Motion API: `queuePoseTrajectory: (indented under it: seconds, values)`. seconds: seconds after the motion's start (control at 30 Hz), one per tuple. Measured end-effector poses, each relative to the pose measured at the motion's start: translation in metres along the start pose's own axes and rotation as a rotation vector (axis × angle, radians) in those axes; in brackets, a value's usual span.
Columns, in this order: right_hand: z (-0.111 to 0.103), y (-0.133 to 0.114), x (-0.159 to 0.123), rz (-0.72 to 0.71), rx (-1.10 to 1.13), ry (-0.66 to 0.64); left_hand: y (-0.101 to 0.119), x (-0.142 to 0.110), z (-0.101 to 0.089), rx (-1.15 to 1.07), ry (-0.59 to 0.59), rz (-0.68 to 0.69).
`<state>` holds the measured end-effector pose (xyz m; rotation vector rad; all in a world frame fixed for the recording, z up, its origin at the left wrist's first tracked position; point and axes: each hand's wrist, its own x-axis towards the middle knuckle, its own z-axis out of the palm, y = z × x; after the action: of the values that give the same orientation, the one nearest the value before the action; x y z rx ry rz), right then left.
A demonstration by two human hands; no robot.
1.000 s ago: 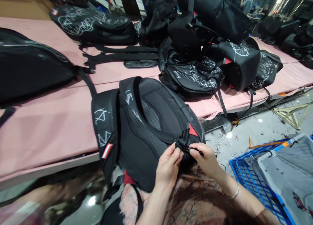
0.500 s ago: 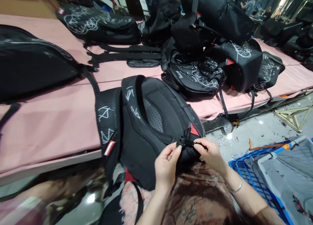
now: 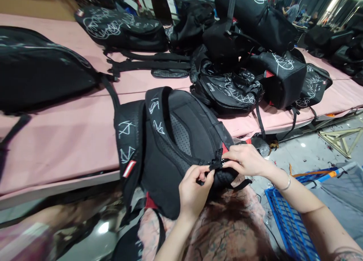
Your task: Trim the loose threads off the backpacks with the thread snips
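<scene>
Pink cloth covers a long table, and lots of black bags sit on it. One black backpack lies at the near edge, back side up, with its bottom part sticking out over the edge toward the person's lap. It has white scribbles on its shoulder straps and a small red and white tag. The left hand pinches a thin black strap at the bag's lower right corner, thumb and finger close together. The right hand pinches the same strap just beside it. The fingers hide part of the strap, so its small parts are hard to see.

To the left lies a big black bag, and its strap reaches over near the backpack. Just behind the backpack is a bag with white zigzags, and next to that stands a boxy bag. More bags are piled up behind them, blocking some of the view. On the right, a blue crate stands on the floor, which has little scraps on it. A pale metal frame is near the table. Far back are two people, small and blurry.
</scene>
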<state>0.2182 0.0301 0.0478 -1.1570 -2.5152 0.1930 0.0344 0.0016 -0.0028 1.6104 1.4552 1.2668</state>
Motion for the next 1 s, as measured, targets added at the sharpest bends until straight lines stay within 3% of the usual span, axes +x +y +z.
queuePoseTrajectory:
  seconds: [0.43, 0.7, 0.8, 0.9, 1.0]
  values:
    - [-0.013, 0.02, 0.019, -0.294, -0.182, -0.07, -0.002, 0.004, -0.001, 0.063, -0.112, 0.013]
    - [-0.007, 0.028, 0.024, -0.366, -0.078, -0.041, -0.001, 0.005, -0.003, 0.027, -0.132, -0.057]
    - [-0.002, 0.029, 0.023, -0.267, 0.109, -0.001, -0.004, 0.007, -0.004, -0.022, -0.125, -0.109]
    - [0.012, 0.03, 0.024, -0.022, 0.479, 0.02, -0.008, 0.009, -0.007, -0.134, -0.148, -0.2]
    - [0.034, 0.031, 0.027, 0.16, 0.784, -0.106, -0.012, 0.011, -0.012, -0.181, -0.167, -0.23]
